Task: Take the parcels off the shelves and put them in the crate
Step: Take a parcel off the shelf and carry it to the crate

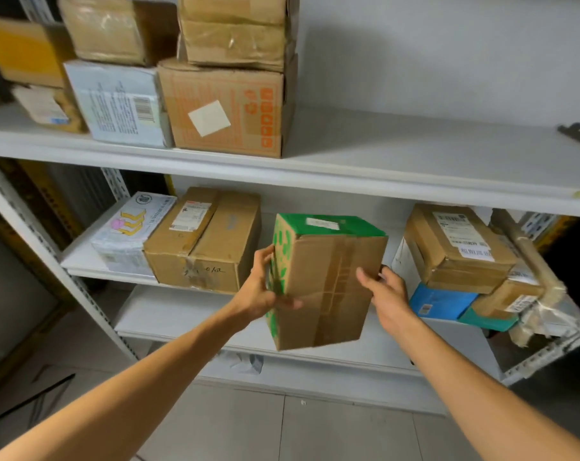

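A brown cardboard parcel with green printed sides (pixel 328 281) hangs tilted in the air in front of the middle shelf (pixel 169 314). My left hand (pixel 262 291) grips its left edge, thumb on the front face and fingers round the green side. My right hand (pixel 386 294) holds its right edge, thumb on the front and fingers behind it. No crate is in view.
More parcels stand on the middle shelf: a brown box (pixel 205 241) and a white box (pixel 129 231) at left, a stack of boxes (pixel 461 251) at right. The upper shelf (pixel 414 168) carries several boxes at left, among them an orange-printed box (pixel 225 104). Grey tiled floor (pixel 282 427) lies below.
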